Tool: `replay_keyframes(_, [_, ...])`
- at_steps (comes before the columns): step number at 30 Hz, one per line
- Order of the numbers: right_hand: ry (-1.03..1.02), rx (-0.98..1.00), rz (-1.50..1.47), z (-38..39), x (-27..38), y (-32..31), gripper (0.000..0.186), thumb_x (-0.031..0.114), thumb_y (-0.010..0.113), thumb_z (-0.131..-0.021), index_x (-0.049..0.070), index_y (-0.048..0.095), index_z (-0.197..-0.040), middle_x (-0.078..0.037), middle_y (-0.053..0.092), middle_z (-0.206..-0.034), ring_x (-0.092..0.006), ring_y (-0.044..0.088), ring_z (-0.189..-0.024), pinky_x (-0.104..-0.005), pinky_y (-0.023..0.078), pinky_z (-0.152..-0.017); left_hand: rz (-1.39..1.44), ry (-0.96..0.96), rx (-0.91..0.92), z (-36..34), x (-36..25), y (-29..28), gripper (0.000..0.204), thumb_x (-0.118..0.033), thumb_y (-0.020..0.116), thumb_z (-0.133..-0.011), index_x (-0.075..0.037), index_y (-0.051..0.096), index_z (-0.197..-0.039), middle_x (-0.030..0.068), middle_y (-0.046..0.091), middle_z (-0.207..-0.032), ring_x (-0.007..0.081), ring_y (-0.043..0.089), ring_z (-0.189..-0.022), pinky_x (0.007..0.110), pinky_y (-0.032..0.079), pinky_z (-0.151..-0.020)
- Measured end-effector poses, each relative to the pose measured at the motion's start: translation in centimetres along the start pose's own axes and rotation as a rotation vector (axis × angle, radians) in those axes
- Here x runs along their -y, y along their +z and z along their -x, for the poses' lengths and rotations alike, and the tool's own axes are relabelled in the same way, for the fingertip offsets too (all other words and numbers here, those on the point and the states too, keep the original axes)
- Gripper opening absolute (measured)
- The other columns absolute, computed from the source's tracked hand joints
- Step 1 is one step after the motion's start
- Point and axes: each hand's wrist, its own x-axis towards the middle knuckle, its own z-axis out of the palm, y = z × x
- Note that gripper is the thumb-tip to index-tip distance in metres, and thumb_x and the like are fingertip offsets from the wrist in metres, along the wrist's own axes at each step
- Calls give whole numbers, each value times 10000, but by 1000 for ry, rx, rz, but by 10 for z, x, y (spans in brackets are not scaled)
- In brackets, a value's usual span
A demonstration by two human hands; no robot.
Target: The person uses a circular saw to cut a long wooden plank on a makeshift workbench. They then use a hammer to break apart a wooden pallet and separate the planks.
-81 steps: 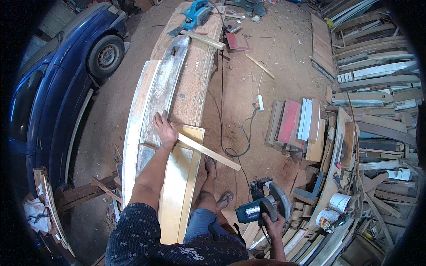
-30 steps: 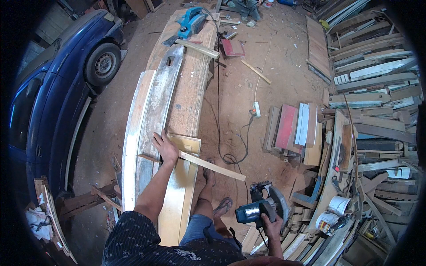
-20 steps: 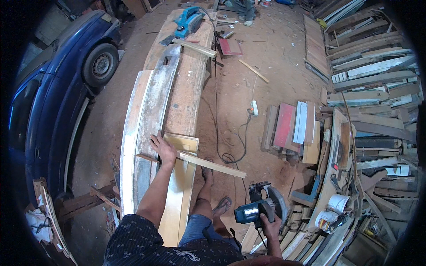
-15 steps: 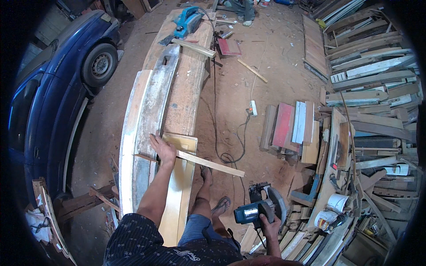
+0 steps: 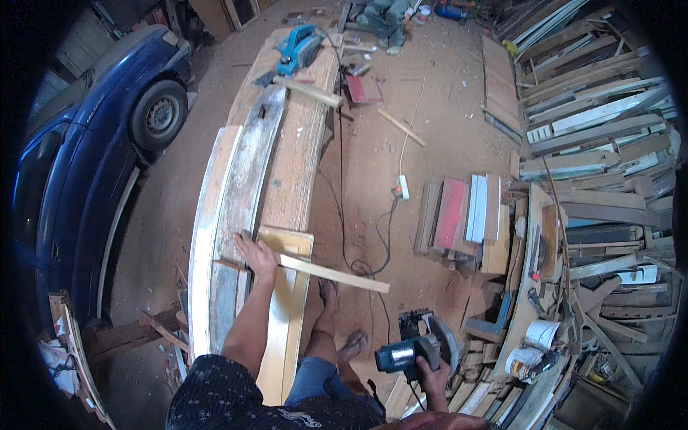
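My left hand lies with fingers stretched out on a weathered grey board on the workbench. A narrow pale wood strip runs from beside this hand out past the bench's right edge. Beneath the strip's near end is a yellowish panel. Just beyond my fingers, a short grey piece lies at the near end of the long board. Off to the right of my legs, my right hand grips a circular saw by its handle, held clear of the wood.
A blue electric planer and a wood block sit at the bench's far end. Cords trail across the floor. Stacked boards and paint-stained buckets stand right; a blue car is left. Another person is at the back.
The whole view has shifted slightly, so the bench appears lower. My left hand's fingers look flatter on the board. The saw stays in my right hand in nearly the same place.
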Motion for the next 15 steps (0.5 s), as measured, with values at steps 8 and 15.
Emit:
replay_keyframes(8, [2, -77, 88, 2, 13, -15, 385, 238, 807, -799, -32, 710, -1056, -107, 720, -943, -180, 653, -852, -335, 516, -803, -73, -173, 79, -4, -28, -16, 845, -261, 602, -851, 101, 195, -1497, 333, 152, -1566, 454, 129, -1473, 545, 74, -1206])
replay_keyframes(15, [8, -97, 145, 1, 39, -39, 361, 262, 778, -811, -42, 699, -990, -95, 704, -884, -173, 632, -826, -343, 502, -773, 8, -183, 87, 14, -16, -12, 813, -134, 630, -843, 126, 204, -1484, 383, 101, -1549, 502, 86, -1459, 552, 55, -1203])
